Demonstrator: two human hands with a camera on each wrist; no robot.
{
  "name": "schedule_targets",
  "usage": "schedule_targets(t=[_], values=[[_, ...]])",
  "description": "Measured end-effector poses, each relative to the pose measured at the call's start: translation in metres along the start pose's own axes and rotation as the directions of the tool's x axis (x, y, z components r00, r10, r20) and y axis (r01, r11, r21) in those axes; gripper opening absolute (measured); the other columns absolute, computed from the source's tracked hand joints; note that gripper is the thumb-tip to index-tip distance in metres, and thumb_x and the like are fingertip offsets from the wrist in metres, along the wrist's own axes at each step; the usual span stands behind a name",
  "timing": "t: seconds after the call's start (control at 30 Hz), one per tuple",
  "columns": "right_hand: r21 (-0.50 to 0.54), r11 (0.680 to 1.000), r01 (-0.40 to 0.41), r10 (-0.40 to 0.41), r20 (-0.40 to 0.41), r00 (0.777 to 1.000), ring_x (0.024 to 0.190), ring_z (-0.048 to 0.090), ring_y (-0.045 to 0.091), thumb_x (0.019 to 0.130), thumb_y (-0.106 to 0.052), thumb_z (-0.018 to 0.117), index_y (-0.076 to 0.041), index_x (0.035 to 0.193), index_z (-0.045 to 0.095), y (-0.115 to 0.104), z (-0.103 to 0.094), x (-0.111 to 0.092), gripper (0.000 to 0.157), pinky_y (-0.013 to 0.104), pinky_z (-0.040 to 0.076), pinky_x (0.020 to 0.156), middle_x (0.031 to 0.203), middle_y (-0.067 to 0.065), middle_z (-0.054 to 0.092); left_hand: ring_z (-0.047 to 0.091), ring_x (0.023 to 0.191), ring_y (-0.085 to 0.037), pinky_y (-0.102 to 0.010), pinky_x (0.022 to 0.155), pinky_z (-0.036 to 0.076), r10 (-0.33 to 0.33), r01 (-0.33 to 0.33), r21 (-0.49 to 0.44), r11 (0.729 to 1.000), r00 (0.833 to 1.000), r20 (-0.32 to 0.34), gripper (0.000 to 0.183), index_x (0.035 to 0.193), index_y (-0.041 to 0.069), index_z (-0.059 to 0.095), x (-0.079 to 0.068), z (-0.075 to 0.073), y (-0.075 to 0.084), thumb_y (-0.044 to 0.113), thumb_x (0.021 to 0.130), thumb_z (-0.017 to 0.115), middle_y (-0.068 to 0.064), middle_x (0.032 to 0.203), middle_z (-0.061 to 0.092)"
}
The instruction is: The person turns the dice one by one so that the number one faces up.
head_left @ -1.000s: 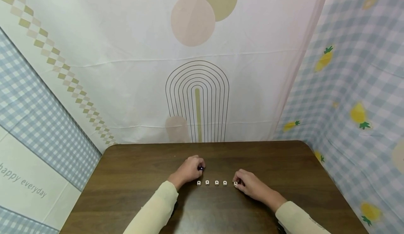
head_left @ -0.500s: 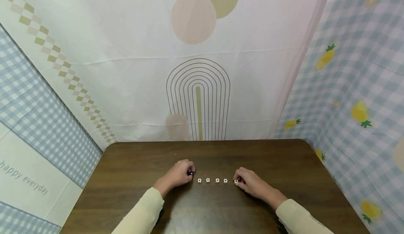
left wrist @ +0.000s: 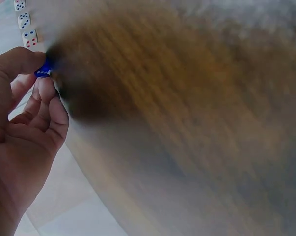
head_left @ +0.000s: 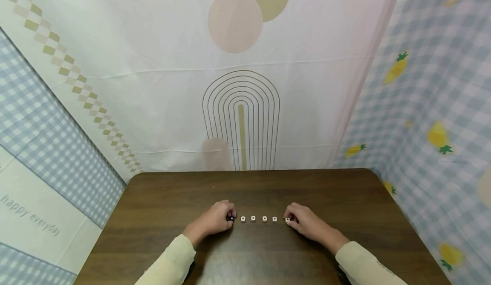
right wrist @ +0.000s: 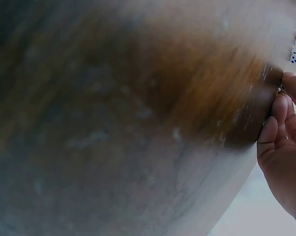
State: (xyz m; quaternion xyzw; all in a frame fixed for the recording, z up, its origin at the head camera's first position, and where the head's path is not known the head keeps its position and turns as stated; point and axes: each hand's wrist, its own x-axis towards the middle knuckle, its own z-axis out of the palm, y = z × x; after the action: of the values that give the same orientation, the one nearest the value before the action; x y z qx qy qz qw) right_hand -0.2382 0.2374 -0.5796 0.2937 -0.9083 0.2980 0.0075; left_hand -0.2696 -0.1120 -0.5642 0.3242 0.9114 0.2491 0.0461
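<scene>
My left hand (head_left: 215, 219) pinches a blue die (left wrist: 42, 69) with white pips between thumb and fingers, at the left end of a row of white dice. Beside it in the row lies a white die (head_left: 243, 219), a small gap away. Three more, a second white die (head_left: 253, 219), a third (head_left: 264, 219) and a fourth (head_left: 274, 219), run rightward. At the right end my right hand (head_left: 304, 222) pinches another white die (head_left: 287, 220), mostly covered by its fingertips in the right wrist view. Pips on the white dice are blue and red.
The dice stand on a brown wood-grain table (head_left: 253, 255) with rounded back corners. Behind it hangs a pale patterned cloth (head_left: 172, 106). A blue checked cloth with pineapples (head_left: 422, 106) hangs at the right.
My left hand, holding the blue die, has moved left from behind the row, then toward me to the row's left end. The right hand stays on its white die.
</scene>
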Motion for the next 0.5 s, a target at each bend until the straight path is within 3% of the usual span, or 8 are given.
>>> schedule_targets(t=[0.5], values=[[-0.03, 0.998, -0.061, 0.062, 0.011, 0.998, 0.081, 0.054, 0.004, 0.094, -0.007, 0.074, -0.014, 0.098, 0.066, -0.0008, 0.0031, -0.0032, 0.011, 0.024, 0.05, 0.07, 0.092, -0.006, 0.056, 0.052, 0.079, -0.007, -0.024, 0.072, 0.047, 0.025, -0.026, -0.023, 0.999, 0.999, -0.032, 0.017, 0.088, 0.01, 0.068, -0.0031, 0.0024, 0.0004, 0.003, 0.075, 0.075, 0.002, 0.084, 0.057]])
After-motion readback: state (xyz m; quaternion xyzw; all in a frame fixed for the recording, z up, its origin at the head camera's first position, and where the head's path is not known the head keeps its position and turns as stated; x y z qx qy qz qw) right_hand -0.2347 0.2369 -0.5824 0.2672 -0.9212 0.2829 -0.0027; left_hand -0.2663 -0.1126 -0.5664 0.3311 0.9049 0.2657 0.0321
